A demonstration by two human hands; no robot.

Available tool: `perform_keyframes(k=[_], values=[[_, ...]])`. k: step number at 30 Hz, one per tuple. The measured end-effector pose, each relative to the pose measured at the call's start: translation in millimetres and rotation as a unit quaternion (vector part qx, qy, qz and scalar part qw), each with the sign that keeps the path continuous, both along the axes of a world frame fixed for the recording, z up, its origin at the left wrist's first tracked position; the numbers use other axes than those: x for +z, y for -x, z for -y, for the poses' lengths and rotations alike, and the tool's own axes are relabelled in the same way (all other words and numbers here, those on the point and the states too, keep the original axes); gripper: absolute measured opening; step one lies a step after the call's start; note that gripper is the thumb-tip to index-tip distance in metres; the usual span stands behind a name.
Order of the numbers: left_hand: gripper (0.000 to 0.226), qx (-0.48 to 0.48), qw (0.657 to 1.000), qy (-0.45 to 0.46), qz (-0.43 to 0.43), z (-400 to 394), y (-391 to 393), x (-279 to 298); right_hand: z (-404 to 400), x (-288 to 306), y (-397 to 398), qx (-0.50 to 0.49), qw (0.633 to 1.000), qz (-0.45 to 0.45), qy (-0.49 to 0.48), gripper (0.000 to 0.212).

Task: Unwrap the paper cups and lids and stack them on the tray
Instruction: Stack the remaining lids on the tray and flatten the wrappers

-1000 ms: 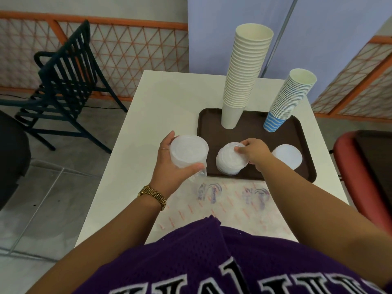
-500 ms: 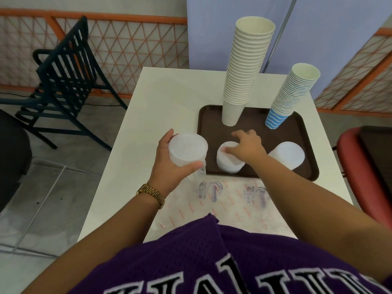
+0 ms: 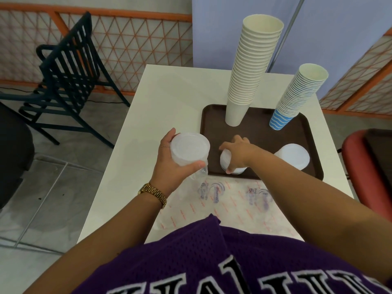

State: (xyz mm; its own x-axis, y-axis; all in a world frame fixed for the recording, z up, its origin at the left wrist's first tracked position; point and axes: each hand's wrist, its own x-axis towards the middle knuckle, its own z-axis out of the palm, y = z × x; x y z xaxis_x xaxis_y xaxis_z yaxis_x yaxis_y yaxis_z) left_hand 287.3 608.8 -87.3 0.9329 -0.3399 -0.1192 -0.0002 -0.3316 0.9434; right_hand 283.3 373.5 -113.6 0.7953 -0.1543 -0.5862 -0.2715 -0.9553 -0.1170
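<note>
Nearest the camera, a purple mesh jersey with white lettering [image 3: 212, 262] fills the bottom of the view. Just beyond it, flat clear plastic wrapping printed with red and blue marks [image 3: 231, 200] lies on the white rectangular table [image 3: 161, 98], touching the near edge of the dark brown rectangular plastic tray [image 3: 261, 132].

The left hand [image 3: 169, 164], with a gold link watch [image 3: 153, 193] on its wrist, holds a stack of translucent white round lids in clear wrap [image 3: 188, 149] above the table just left of the tray; fingers and thumb curl round the stack's sides.

The right hand [image 3: 239, 150] reaches over the tray's near left part, its fingers curved down round a short stack of white round lids [image 3: 228, 164] standing on the tray. Near the tray's right corner sits a second stack of white round lids [image 3: 293, 155], apart from the hand.

Farther back on the tray stand a tall stack of plain cream paper cups [image 3: 250, 71] and, to its right, a shorter leaning stack of blue-and-white wavy paper cups [image 3: 297, 98].

Beyond the table, a dark slatted metal chair [image 3: 63, 71] stands left, and a red cushioned seat [image 3: 369, 166] shows at the right edge.
</note>
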Motion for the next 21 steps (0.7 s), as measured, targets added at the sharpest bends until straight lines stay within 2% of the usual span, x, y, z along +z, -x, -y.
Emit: perform_keyframes(k=[6, 7, 9, 11, 12, 15, 18, 21], values=[[0.109, -0.003, 1.000, 0.004, 0.000, 1, -2, -1, 3, 9, 7, -0.029, 0.998, 0.031, -0.038, 0.106], [0.109, -0.003, 1.000, 0.006, 0.000, 2, -2, -1, 5, 17, 7, -0.043, 0.996, 0.057, -0.056, 0.102], [0.110, -0.005, 1.000, 0.012, 0.000, 2, -3, -2, 2, 36, 5, -0.068, 0.981, 0.140, -0.114, 0.079], [0.110, -0.008, 1.000, 0.020, -0.004, 4, -3, -1, -8, 61, 3, -0.083, 0.952, 0.212, -0.205, 0.054], [0.110, -0.010, 1.000, 0.026, -0.008, 6, -3, 0, -15, 75, 3, -0.087, 0.937, 0.220, -0.257, 0.046], [0.111, -0.019, 0.998, 0.048, -0.022, 11, -2, 6, -37, 105, 4, -0.041, 0.923, 0.180, -0.338, 0.038], [0.118, -0.043, 0.996, 0.071, -0.028, 15, -3, 12, -45, 111, 3, -0.009, 0.936, 0.149, -0.318, 0.039], [0.129, -0.066, 0.995, 0.075, -0.021, 17, 0, 16, -44, 114, 4, 0.004, 0.946, 0.138, -0.293, 0.055]])
